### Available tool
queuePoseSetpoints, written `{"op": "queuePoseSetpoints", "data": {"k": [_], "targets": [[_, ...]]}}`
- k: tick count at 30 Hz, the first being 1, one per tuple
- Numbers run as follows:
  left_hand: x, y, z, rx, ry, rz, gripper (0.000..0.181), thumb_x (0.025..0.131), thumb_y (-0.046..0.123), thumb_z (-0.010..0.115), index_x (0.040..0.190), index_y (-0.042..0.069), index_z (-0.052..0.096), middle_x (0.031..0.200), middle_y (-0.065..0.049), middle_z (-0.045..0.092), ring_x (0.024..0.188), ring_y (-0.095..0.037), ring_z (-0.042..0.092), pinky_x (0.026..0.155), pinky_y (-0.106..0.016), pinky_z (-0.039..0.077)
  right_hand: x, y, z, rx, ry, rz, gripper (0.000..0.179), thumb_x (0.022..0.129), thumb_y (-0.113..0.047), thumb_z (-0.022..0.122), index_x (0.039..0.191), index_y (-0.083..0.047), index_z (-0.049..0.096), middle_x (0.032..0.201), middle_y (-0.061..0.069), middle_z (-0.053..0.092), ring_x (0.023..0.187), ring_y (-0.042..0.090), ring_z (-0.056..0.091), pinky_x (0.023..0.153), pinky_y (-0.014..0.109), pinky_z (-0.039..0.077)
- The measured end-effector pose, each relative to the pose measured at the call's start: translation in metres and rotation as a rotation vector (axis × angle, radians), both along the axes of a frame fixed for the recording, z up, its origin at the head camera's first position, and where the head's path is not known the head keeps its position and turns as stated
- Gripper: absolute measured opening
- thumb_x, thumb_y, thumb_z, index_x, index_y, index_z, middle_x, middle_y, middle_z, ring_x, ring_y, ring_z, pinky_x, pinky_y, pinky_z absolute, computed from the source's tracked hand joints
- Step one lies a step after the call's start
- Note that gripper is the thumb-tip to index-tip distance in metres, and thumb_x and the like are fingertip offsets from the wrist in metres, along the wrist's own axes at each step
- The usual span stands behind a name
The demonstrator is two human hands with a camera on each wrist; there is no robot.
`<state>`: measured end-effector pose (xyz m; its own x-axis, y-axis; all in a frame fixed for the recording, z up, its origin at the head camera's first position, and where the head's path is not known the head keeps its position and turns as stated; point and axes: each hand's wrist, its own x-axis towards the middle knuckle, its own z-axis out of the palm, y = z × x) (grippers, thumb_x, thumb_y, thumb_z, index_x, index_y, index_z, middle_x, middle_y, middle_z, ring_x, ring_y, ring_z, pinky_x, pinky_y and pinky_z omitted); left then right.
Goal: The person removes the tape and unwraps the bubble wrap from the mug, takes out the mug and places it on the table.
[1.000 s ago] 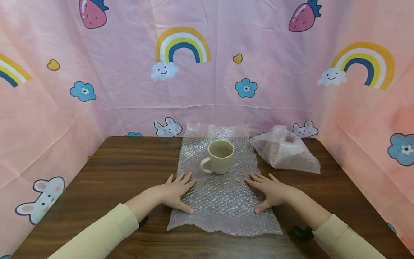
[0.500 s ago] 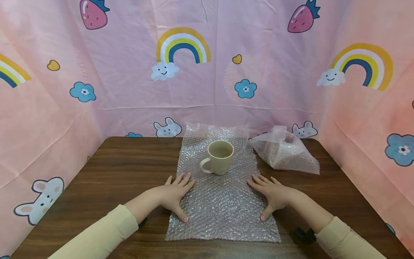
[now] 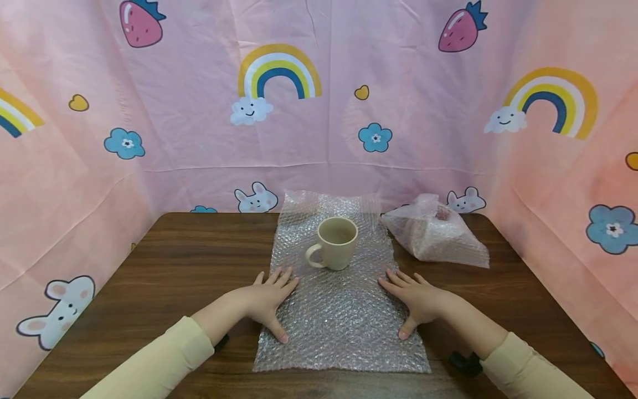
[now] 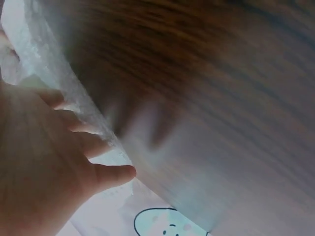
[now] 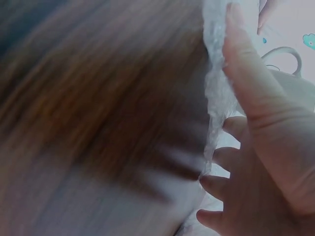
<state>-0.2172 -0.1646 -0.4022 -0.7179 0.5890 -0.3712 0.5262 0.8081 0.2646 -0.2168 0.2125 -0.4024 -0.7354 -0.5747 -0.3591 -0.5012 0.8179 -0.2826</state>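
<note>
A cream mug (image 3: pixel 337 244) stands upright on a sheet of bubble wrap (image 3: pixel 344 327), its handle turned to the left. On the sheet's left edge lies my left hand (image 3: pixel 269 305), fingers spread and straight. My right hand (image 3: pixel 421 302) rests on the opposite edge with its fingers spread the same way. In the left wrist view the fingers of the left hand (image 4: pixel 64 147) reach over the rim of the bubble wrap (image 4: pixel 59 69). The right wrist view shows the right hand (image 5: pixel 266 132) along the other edge, with the mug's handle (image 5: pixel 290 56) behind the thumb.
A bundle in bubble wrap (image 3: pixel 438 235) sits at the table's back right. The brown wooden table (image 3: pixel 199 249) is enclosed by a patterned pink cloth (image 3: pixel 199 83) at the back and both sides. The sheet's far end leans up near the cloth.
The sheet's near edge, curled up a second ago, now lies flatter and reaches closer to me. Both thumbs have moved outward and nearer. The mug has stayed in place on the sheet.
</note>
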Motion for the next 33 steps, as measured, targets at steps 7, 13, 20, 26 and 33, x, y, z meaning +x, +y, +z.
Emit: {"op": "queuePoseSetpoints", "data": {"k": [7, 13, 20, 26, 33], "targets": [[-0.01, -0.003, 0.0, 0.228, -0.003, 0.052, 0.088, 0.085, 0.054, 0.066, 0.147, -0.001, 0.033, 0.153, -0.025, 0.02, 0.14, -0.043, 0.013, 0.109, -0.06, 0.013, -0.001, -0.003, -0.001, 0.036, 0.016, 0.002, 0.123, 0.058, -0.059, 0.078, 0.154, -0.011, 0.017, 0.158, 0.018, 0.008, 0.142, 0.04, 0.005, 0.107, 0.064, 0.004], [-0.021, 0.001, -0.001, 0.442, 0.022, 0.127, 0.068, 0.096, 0.042, 0.056, 0.142, -0.005, 0.039, 0.138, -0.023, 0.046, 0.127, -0.037, 0.044, 0.101, -0.051, 0.037, 0.0, -0.004, 0.0, 0.042, 0.02, -0.02, 0.123, 0.057, -0.056, 0.08, 0.154, -0.012, 0.018, 0.158, 0.017, 0.009, 0.142, 0.04, 0.005, 0.107, 0.064, 0.005], [-0.027, 0.014, 0.004, 0.619, -0.025, 0.257, 0.057, 0.1, 0.036, 0.051, 0.143, 0.001, 0.04, 0.12, -0.018, 0.06, 0.107, -0.031, 0.059, 0.085, -0.047, 0.049, 0.002, -0.007, 0.003, 0.056, 0.024, -0.022, 0.123, 0.056, -0.055, 0.081, 0.154, -0.011, 0.02, 0.157, 0.018, 0.01, 0.142, 0.04, 0.007, 0.107, 0.064, 0.01], [-0.035, 0.022, 0.004, 0.783, -0.104, 0.336, 0.051, 0.103, 0.031, 0.045, 0.141, -0.004, 0.04, 0.115, -0.021, 0.063, 0.103, -0.034, 0.062, 0.088, -0.049, 0.048, 0.001, -0.01, 0.005, 0.082, 0.038, -0.015, 0.123, 0.055, -0.053, 0.083, 0.152, -0.009, 0.022, 0.157, 0.019, 0.012, 0.142, 0.04, 0.01, 0.106, 0.064, 0.014], [-0.039, 0.03, 0.004, 0.858, -0.216, 0.46, 0.047, 0.104, 0.032, 0.041, 0.136, -0.003, 0.045, 0.109, -0.017, 0.066, 0.095, -0.032, 0.065, 0.083, -0.049, 0.049, 0.002, -0.013, 0.007, 0.104, 0.035, -0.019, 0.122, 0.056, -0.053, 0.083, 0.152, -0.009, 0.022, 0.157, 0.019, 0.012, 0.142, 0.04, 0.01, 0.106, 0.063, 0.017]]}}
